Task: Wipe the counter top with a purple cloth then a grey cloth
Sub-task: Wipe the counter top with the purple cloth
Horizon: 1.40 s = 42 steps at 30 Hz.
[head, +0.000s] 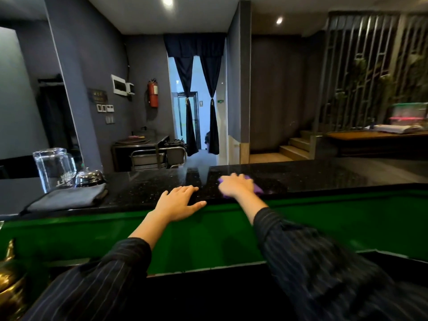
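A black speckled counter top runs across the middle of the view above a green front panel. My right hand lies on a purple cloth and presses it onto the counter; only the cloth's edges show around the hand. My left hand rests flat on the counter's near edge, fingers straight, holding nothing. A folded grey cloth lies on the counter at the left, well apart from both hands.
Upturned clear glasses and a metal service bell stand behind the grey cloth. A brass object sits at the lower left. Beyond the counter are a steel trolley, a curtained doorway and steps.
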### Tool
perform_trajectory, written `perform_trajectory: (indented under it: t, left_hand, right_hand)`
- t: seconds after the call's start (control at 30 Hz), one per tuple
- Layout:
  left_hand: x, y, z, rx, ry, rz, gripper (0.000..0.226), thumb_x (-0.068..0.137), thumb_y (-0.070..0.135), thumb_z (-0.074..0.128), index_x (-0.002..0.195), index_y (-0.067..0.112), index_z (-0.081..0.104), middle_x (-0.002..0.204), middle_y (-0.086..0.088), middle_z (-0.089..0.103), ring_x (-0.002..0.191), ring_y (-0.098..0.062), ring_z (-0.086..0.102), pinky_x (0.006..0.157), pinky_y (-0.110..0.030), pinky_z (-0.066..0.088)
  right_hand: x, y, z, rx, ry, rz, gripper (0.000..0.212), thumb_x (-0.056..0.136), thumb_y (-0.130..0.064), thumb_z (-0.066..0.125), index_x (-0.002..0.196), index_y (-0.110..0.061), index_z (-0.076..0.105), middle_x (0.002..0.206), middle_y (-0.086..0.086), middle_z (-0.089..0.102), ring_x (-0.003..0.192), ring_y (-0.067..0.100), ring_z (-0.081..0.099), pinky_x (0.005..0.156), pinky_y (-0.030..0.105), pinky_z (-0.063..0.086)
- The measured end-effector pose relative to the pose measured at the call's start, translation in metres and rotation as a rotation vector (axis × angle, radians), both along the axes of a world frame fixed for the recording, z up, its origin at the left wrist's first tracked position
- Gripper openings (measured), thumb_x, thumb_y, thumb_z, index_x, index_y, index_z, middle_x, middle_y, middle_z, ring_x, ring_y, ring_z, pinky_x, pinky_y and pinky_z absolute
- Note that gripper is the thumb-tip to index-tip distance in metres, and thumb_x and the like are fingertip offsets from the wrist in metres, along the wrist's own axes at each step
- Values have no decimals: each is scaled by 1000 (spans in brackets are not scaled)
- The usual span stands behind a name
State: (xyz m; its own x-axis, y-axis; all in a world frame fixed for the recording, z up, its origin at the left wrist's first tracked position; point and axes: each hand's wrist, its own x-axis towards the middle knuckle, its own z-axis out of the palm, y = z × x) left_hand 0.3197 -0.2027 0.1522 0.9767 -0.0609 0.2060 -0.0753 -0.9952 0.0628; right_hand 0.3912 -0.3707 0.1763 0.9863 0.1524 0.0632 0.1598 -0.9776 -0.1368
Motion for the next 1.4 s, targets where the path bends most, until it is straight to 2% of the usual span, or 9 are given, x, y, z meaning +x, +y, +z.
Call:
perform_trajectory:
  t: [0.1, 0.2, 0.3, 0.43, 0.7, 0.93, 1.1, 1.27, 1.4]
  left_hand:
    - [10, -6, 15, -88, 5, 8, 61, 80, 70, 46, 124, 29, 49, 133, -1, 49, 124, -27, 42, 99, -51, 37]
    - [21, -7, 23, -109, -1, -13, 49, 85, 58, 48, 125, 29, 51, 133, -2, 48, 124, -27, 40, 98, -53, 36]
    - [28, -6, 18, -79, 32, -49, 54, 86, 68, 34, 134, 43, 41, 146, 2, 38, 133, -27, 33, 103, -60, 30]
    - [33, -5, 7, -19, 67, -106, 86, 62, 91, -2, 139, 59, 18, 156, 6, 26, 141, -24, 24, 106, -63, 25]
    - [37, -4, 8, -2, 128, -116, 82, 60, 95, 7, 136, 67, 5, 160, 9, 11, 148, -22, 10, 112, -65, 14]
    - [35, -8, 9, 20, 114, -101, 93, 54, 97, 17, 140, 62, 9, 160, 6, 13, 147, -21, 12, 112, -64, 16]
    - [34, -8, 8, 21, 132, -86, 87, 61, 94, 20, 140, 61, 9, 160, 9, 8, 148, -19, 9, 112, -66, 12]
    - [35, -9, 9, 32, 172, -70, 81, 65, 91, 22, 139, 63, 5, 160, 9, 7, 148, -20, 5, 113, -65, 8]
    - [38, -10, 9, 27, 186, -60, 81, 65, 91, 23, 138, 64, 3, 160, 11, 4, 148, -20, 2, 113, -66, 4]
  right_hand:
    - [-14, 25, -4, -6, -7, 241, 52, 94, -27, 36, 146, -33, 38, 156, 8, 31, 144, 33, 25, 112, 54, 24]
    - [-2, -6, 3, 22, 81, 334, 50, 101, -34, 29, 151, -39, 26, 162, 1, 20, 149, 27, 17, 116, 53, 16]
    - [25, -67, 4, 56, 107, 225, 49, 101, -37, 27, 150, -42, 27, 162, 0, 21, 148, 27, 20, 116, 54, 17]
    - [62, -138, 2, 62, 121, 51, 50, 102, -37, 25, 151, -39, 23, 163, -2, 17, 150, 26, 14, 117, 54, 12]
    - [115, -92, 6, 39, 144, -153, 68, 98, -58, 19, 155, -21, 21, 164, 12, 9, 150, 37, 4, 118, 59, 4]
    - [153, 47, 0, -38, 216, 221, 85, 78, -73, 16, 154, -34, 15, 164, 5, 8, 150, 37, 5, 113, 67, 13]
    - [128, 74, 7, -85, 208, 543, 56, 103, -49, 21, 156, -31, 13, 165, 5, 3, 151, 32, 2, 120, 52, 1]
    - [173, 22, 6, -50, 230, 282, 56, 103, -47, 21, 155, -29, 14, 165, 8, 5, 151, 33, 8, 120, 54, 8]
    - [188, 34, 3, -99, 208, -2, 60, 98, -47, 36, 153, -25, 27, 162, 9, 18, 148, 38, 14, 117, 60, 13]
